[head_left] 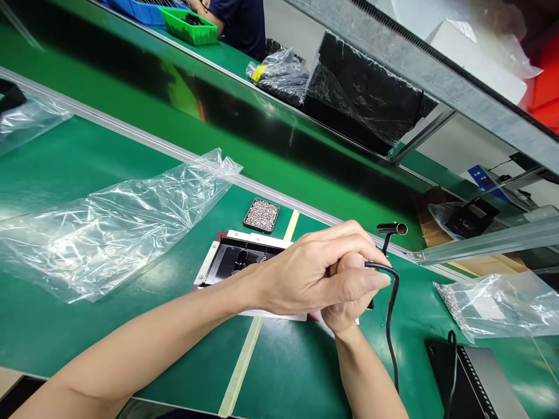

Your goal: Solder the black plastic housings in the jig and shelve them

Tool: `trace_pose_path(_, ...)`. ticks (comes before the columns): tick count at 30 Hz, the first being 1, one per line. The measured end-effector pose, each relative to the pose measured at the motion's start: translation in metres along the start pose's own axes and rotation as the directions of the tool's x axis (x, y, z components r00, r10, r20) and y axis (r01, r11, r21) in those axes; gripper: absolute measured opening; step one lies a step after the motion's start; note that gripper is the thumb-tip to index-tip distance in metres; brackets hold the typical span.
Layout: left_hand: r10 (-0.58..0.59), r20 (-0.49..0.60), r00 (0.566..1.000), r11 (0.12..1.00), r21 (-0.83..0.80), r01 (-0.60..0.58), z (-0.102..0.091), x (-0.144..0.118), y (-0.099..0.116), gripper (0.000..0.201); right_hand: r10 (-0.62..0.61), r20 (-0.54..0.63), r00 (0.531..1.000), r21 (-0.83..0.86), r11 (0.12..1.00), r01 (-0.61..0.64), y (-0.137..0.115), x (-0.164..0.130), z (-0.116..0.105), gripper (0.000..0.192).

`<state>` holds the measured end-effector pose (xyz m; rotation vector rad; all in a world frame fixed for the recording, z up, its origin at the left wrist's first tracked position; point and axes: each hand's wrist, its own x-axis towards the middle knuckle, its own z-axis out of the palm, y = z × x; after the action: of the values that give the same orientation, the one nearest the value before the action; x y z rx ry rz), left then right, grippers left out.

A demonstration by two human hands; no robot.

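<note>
Green mat [109,174] covers the whole bench, w/ a strip of pale tape [244,361] running toward you and a metal rail [152,142] along the far edge. Beyond the rail sits a shiny belt [262,122], and past that a black part in film [362,93] plus a smaller bagged bundle [279,73]. Far top left, a person in a dark shirt [240,23] stands by a green bin [190,26].

Big clear bag [113,227] lies flat on the mat at left, well apart from your hands. Another clear bag [502,305] w/ small parts lies at right; a dark box [471,381] sits near it at bottom right.

Black frame [238,262] on a white base rests at centre, just beside your left wrist and partly hidden by your hands. Small tray [261,215] of tiny screws sits just behind it, near the rail.

Your left hand [314,273] is curled over the right, fingers wrapped closed around it. Your right hand [349,302] is mostly covered; it looks closed around a tool's body, though the grip itself is hidden. Black cable [391,326] comes out at your left fingertips, loops over and drops down beside your right forearm. Tool tip isn't visible, so can't tell if it touches the frame. Small black post [391,233] stands just behind your hands.
</note>
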<state>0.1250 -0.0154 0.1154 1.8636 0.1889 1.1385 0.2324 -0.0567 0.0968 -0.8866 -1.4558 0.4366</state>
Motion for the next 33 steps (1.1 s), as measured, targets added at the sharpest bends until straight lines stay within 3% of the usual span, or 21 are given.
trace_pose_path(4,-0.017,-0.006,1.000,1.000,0.026,0.017,0.001,-0.002,-0.004,0.023,-0.012,-0.024,1.000,-0.053,0.999,0.011,0.006,-0.001,-0.003,0.044)
trace_pose_path(14,0.004,-0.017,1.000,1.000,0.011,-0.004,0.003,0.000,-0.009,0.022,0.033,-0.053,0.998,0.020,0.999,-0.032,0.015,-0.007,-0.002,0.047)
trace_pose_path(19,-0.007,-0.024,1.000,1.000,-0.017,0.007,0.003,-0.001,-0.009,0.025,0.048,-0.086,0.995,-0.064,0.996,-0.053,0.018,-0.009,-0.005,0.050)
trace_pose_path(26,-0.021,-0.007,1.000,0.999,-0.025,0.020,0.002,-0.004,-0.009,0.026,0.001,-0.019,1.000,0.021,1.000,-0.001,0.015,-0.008,-0.002,0.051)
trace_pose_path(33,-0.019,0.000,1.000,0.999,-0.049,0.019,0.003,-0.004,-0.010,0.027,-0.003,-0.025,1.000,0.029,1.000,0.004,0.016,-0.009,-0.003,0.049)
